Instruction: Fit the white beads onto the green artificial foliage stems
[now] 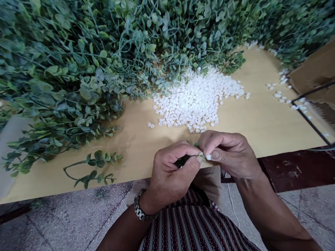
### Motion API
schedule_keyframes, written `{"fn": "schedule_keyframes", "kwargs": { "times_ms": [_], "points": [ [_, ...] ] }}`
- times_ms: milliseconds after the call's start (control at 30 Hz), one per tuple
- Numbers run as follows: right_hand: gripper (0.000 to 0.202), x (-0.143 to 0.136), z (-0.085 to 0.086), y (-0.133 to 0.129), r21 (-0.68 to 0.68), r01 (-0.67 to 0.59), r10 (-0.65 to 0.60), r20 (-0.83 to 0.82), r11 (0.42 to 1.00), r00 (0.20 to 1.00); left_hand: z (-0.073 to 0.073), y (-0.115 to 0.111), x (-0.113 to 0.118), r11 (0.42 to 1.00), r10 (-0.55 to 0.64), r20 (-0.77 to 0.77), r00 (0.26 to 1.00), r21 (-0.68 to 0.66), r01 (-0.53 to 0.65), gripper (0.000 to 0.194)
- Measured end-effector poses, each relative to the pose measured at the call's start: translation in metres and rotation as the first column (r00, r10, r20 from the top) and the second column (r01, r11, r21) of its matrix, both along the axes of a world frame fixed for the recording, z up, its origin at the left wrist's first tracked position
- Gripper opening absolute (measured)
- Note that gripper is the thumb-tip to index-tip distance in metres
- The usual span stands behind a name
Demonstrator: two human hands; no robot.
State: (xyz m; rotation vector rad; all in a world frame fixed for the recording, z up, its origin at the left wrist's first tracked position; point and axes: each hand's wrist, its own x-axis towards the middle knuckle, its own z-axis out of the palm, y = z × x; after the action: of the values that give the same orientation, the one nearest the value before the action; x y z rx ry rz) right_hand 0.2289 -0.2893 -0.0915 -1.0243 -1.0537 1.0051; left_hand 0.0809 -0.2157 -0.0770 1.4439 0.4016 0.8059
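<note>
My left hand pinches a thin green sprig between thumb and index finger, over the table's front edge. Close against it, my right hand holds a small white bead at its fingertips, at the sprig's end. Much of the sprig is hidden behind the fingers. Just beyond both hands lies a pile of white beads. A forked green sprig rests on the table to the left.
A large mass of artificial greenery covers the back and left of the table. At the right are scattered beads, a cardboard box and a black metal frame. A translucent sheet lies at the left edge.
</note>
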Motion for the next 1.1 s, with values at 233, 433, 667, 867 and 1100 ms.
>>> {"fn": "schedule_keyframes", "kwargs": {
  "times_ms": [233, 433, 667, 867, 1100],
  "points": [
    [0.003, -0.0007, -0.0033, 0.0007, 0.055, 0.006, -0.006, -0.010, 0.998, 1.000, 0.0022, 0.0002, 0.0011, 1.000, 0.010, -0.044, 0.999, 0.018, -0.009, 0.014],
    [0.004, -0.0001, -0.0037, 0.0009, 0.069, 0.009, -0.012, 0.038, 0.998, 0.999, 0.0032, 0.0004, 0.0012, 0.999, 0.020, -0.044, 0.999, 0.046, -0.018, 0.016],
    [0.005, 0.0004, -0.0032, 0.0000, 0.074, 0.006, -0.012, 0.080, 0.997, 0.997, 0.0000, 0.0013, 0.0007, 0.995, -0.003, -0.027, 1.000, 0.104, 0.006, 0.016],
    [0.008, 0.0017, 0.0046, -0.0009, 0.080, -0.021, 0.006, 0.186, 0.997, 0.983, 0.0001, 0.0026, -0.0009, 0.974, 0.009, -0.038, 0.999, 0.228, 0.000, 0.016],
    [0.009, 0.0019, 0.0018, -0.0028, 0.064, 0.019, -0.031, 0.204, 0.998, 0.978, -0.0032, 0.0007, 0.0021, 0.957, 0.065, -0.029, 0.997, 0.284, -0.055, 0.016]
  ]
}}
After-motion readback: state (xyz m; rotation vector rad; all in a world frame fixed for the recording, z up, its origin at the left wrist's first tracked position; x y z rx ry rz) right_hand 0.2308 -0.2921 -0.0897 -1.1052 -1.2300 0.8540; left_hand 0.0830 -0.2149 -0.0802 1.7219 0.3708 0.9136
